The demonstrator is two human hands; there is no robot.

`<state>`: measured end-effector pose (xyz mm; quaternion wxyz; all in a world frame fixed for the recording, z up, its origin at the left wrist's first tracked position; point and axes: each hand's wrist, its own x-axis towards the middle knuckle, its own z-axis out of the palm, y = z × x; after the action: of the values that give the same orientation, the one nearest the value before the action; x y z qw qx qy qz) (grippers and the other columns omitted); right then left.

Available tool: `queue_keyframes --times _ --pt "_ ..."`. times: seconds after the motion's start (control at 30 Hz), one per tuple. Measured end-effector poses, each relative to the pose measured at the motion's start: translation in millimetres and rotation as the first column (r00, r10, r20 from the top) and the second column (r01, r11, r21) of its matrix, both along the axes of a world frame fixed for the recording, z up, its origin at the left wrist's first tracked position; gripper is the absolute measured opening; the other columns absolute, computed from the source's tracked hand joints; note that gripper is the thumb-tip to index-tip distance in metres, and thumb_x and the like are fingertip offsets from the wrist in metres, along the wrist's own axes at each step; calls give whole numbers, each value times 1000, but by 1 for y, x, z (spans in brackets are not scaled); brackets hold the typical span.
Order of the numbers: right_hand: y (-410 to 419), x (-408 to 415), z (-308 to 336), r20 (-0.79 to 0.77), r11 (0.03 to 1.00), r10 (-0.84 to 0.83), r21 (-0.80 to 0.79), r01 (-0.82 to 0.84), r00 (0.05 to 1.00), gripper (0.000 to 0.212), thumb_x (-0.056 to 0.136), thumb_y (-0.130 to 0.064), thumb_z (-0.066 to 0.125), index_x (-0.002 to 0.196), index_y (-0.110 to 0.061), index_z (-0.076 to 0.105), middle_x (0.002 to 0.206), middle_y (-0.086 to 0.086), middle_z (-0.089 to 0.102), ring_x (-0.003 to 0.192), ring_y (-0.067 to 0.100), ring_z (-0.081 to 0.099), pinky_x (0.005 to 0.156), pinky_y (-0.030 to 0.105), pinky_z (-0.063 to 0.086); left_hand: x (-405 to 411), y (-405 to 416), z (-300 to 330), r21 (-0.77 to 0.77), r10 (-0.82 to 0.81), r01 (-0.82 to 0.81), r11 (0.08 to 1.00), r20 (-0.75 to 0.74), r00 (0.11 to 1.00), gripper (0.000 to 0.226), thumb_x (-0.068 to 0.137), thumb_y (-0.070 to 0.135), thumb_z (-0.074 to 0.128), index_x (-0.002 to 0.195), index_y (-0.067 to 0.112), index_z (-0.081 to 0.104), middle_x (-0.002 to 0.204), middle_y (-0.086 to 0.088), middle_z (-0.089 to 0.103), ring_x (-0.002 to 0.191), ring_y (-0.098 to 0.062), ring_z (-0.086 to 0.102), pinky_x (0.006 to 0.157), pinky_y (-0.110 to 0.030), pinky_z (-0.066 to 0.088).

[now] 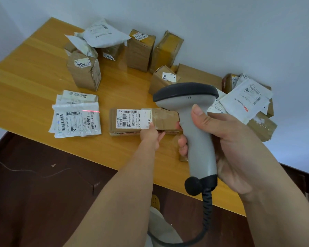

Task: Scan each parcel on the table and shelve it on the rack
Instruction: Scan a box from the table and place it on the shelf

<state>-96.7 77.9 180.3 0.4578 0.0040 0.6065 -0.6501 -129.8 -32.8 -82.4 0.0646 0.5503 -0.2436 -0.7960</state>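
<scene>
A flat brown cardboard parcel (161, 118) with a white shipping label lies on the wooden table (34, 68) near its front edge. My left hand (151, 135) grips the parcel's near edge, thumb on the label corner. My right hand (227, 145) holds a grey barcode scanner (191, 111) by its handle, above and right of the parcel, its dark head pointing left. The scanner's red line falls on a white mailer bag (77, 120) left of the parcel. The rack is not in view.
Several upright cardboard boxes (84, 72) and white mailers (103, 34) stand along the wall at the back. More mailers and boxes (246, 98) pile up at the right. The scanner's coiled cable (206, 216) hangs down over the dark floor (34, 193).
</scene>
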Motion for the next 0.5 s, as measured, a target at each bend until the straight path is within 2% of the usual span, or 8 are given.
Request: queue_keyframes --times 0.2,0.27,0.37,0.43,0.5 --pt "3 1 0 -3 1000 17 -3 -17 1000 33 74 -32 69 87 -2 66 70 7 64 58 18 60 52 26 53 0 -1 -7 -17 -22 23 1000 17 1000 40 101 25 53 134 4 48 123 -21 62 100 -32 68 80 -45 59" --pt "5 0 -1 -9 1000 23 -7 -24 1000 30 74 -32 69 84 -4 68 71 9 65 58 18 61 52 26 54 1 -1 -6 -28 -36 37 999 34 999 40 101 23 53 135 2 48 124 -21 62 98 -31 68 69 -38 61" --pt "11 -2 -2 -13 999 40 -24 -40 999 32 74 -32 68 87 -3 67 73 9 67 58 18 61 52 26 53 5 -2 -4 -87 -52 58 995 67 996 39 102 22 50 134 0 47 125 -16 61 81 -22 66 47 -24 57" --pt "15 -6 -1 -29 998 58 0 -58 998 38 71 -34 68 93 -2 65 71 10 66 57 18 61 51 25 53 11 -8 -4 -104 -104 112 988 81 991 36 103 21 47 133 1 48 126 -14 60 84 -24 66 48 -24 57" --pt "20 -14 1 -67 994 100 61 -96 993 44 68 -36 68 96 -1 64 68 11 63 56 17 61 50 24 52 22 -15 -3 -119 -257 270 956 111 960 33 102 19 48 132 5 49 121 -16 63 94 -28 68 54 -29 59"
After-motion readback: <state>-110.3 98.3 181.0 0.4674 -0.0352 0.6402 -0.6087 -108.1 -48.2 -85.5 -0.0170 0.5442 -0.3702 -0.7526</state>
